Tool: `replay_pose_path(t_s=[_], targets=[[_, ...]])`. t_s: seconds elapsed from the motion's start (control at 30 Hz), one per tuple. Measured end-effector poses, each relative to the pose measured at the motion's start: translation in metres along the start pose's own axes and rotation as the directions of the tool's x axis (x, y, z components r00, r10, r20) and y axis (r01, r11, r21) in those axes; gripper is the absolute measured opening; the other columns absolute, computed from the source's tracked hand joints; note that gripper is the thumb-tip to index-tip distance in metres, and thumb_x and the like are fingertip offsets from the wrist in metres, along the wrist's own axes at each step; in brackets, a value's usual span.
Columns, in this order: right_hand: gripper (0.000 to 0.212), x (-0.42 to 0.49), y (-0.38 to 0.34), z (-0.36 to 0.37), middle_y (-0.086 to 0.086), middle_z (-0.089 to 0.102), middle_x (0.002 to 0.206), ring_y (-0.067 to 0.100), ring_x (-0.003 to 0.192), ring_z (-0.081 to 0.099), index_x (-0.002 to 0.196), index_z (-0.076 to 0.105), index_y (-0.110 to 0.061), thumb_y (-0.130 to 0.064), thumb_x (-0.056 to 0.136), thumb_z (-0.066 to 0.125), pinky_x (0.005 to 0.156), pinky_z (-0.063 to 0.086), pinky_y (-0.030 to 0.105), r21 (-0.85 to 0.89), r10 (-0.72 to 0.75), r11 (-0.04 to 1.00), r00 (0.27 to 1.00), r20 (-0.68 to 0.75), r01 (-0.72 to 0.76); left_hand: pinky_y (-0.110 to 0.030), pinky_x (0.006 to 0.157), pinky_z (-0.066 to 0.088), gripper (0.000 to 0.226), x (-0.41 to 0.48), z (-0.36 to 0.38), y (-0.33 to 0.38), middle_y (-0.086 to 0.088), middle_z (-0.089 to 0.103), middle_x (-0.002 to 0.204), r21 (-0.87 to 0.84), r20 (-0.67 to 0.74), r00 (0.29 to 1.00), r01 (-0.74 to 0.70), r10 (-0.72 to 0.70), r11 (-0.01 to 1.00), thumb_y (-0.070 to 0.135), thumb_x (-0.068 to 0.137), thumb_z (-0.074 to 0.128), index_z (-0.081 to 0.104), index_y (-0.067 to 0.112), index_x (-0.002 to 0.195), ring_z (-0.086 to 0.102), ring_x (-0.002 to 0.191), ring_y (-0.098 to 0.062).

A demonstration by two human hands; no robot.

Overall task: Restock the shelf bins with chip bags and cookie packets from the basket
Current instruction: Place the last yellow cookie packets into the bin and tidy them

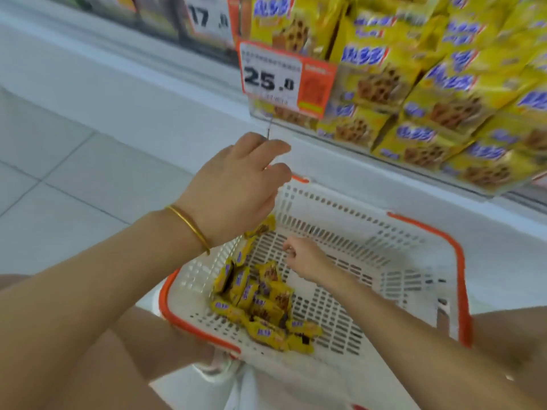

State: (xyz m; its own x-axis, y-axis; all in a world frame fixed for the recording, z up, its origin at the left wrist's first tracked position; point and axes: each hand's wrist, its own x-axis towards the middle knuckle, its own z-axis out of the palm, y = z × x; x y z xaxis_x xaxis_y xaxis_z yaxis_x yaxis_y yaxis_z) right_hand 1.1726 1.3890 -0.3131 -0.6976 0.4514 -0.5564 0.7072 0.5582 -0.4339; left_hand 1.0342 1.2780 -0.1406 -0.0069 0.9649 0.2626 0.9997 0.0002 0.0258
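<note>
A white basket with an orange rim [460,261] stands on the floor between my knees. Several small yellow cookie packets [260,303] lie heaped in its near left corner. My left hand [236,184], a gold bangle on its wrist, hovers above the basket's far left corner with loosely spread fingers and nothing in it. My right hand [306,260] is down inside the basket, just right of the heap, fingers curled in with no packet visible in them. The shelf bin [355,150] at upper right is packed with larger yellow cookie bags [444,93].
An orange and white price tag reading 25.0 [284,81] hangs from the shelf front just above my left hand. A second tag reading 17 [207,17] is farther left. White floor tiles [59,161] spread to the left, and my bare knees flank the basket.
</note>
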Motion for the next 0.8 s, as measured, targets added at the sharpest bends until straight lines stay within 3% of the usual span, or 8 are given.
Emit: replay_pose_path(t_s=[0.1,0.17,0.23,0.33,0.47,0.57,0.67,0.8], targets=[[0.037,0.028,0.018,0.046,0.012,0.055,0.125,0.028,0.100,0.060,0.134,0.044,-0.008,-0.012,0.097,0.045,0.082,0.050,0.040,-0.066,0.109,0.993,0.977,0.185,-0.099,-0.046,0.064,0.056,0.041,-0.002,0.010,-0.011,-0.015,0.064,0.110,0.011,0.142,0.990,0.011,-0.012,1.000,0.027,0.078,0.036,0.069,0.006,0.091,0.058,0.098,-0.038],[0.034,0.034,0.027,0.077,0.013,0.056,0.116,0.027,0.095,0.059,0.129,0.043,-0.008,-0.013,0.095,0.048,0.077,0.049,0.037,-0.108,0.158,0.985,0.960,0.230,-0.136,-0.047,0.076,0.054,0.042,0.001,0.013,-0.012,-0.011,0.058,0.120,0.046,0.265,0.960,0.082,-0.091,0.996,0.031,0.086,0.034,0.065,0.009,0.104,0.051,0.110,-0.034],[0.021,0.032,0.035,0.107,0.011,0.057,0.100,0.025,0.086,0.056,0.113,0.048,-0.010,-0.010,0.092,0.047,0.071,0.048,0.035,-0.121,0.207,0.975,0.959,0.194,-0.186,-0.043,0.093,0.045,0.036,0.004,0.021,-0.018,-0.004,0.046,0.132,0.121,0.409,0.898,0.122,-0.161,0.985,0.032,0.094,0.037,0.054,0.016,0.121,0.037,0.123,-0.025],[0.008,0.027,0.040,0.126,0.008,0.057,0.091,0.024,0.079,0.057,0.090,0.053,-0.012,-0.006,0.088,0.048,0.060,0.043,0.031,-0.182,0.244,0.957,0.966,0.090,-0.225,-0.039,0.096,0.042,0.035,0.010,0.023,-0.018,-0.001,0.044,0.132,0.112,0.485,0.863,0.100,-0.142,0.989,0.034,0.096,0.038,0.048,0.019,0.127,0.035,0.124,-0.022],[0.015,0.016,0.043,0.082,0.003,0.056,0.081,0.018,0.072,0.055,0.078,0.050,-0.015,-0.014,0.089,0.060,0.059,0.043,0.028,0.257,0.271,0.923,0.957,0.099,-0.288,-0.038,0.093,0.044,0.035,0.013,0.025,-0.012,-0.002,0.046,0.128,0.134,0.547,0.828,0.057,-0.122,0.989,0.033,0.098,0.035,0.043,0.020,0.130,0.039,0.121,-0.023],[0.009,-0.010,0.038,0.021,0.006,0.064,0.099,0.017,0.084,0.062,0.093,0.056,-0.015,-0.016,0.090,0.064,0.068,0.052,0.025,0.674,0.185,0.683,0.959,0.213,-0.281,-0.039,0.092,0.045,0.034,0.016,0.022,-0.003,-0.003,0.049,0.126,0.116,0.655,0.742,0.087,-0.142,0.989,0.030,0.099,0.036,0.042,0.020,0.131,0.046,0.118,-0.023],[0.018,-0.042,0.031,-0.026,0.008,0.067,0.109,0.020,0.096,0.066,0.104,0.060,-0.013,-0.013,0.087,0.065,0.072,0.054,0.026,0.819,0.031,0.549,0.983,0.180,-0.167,-0.039,0.095,0.044,0.036,0.023,0.020,0.007,-0.005,0.052,0.127,0.014,0.707,0.688,0.218,-0.164,0.976,0.029,0.099,0.041,0.042,0.016,0.132,0.051,0.115,-0.023],[0.025,-0.086,0.016,-0.065,0.011,0.068,0.105,0.024,0.094,0.068,0.101,0.062,-0.012,-0.012,0.077,0.069,0.076,0.057,0.033,0.914,-0.038,0.406,0.999,0.025,-0.007,-0.026,0.093,0.039,0.050,0.034,0.012,0.027,-0.004,0.052,0.133,-0.180,0.788,0.598,0.446,-0.143,0.877,0.038,0.096,0.048,0.038,0.014,0.138,0.053,0.116,-0.019]])
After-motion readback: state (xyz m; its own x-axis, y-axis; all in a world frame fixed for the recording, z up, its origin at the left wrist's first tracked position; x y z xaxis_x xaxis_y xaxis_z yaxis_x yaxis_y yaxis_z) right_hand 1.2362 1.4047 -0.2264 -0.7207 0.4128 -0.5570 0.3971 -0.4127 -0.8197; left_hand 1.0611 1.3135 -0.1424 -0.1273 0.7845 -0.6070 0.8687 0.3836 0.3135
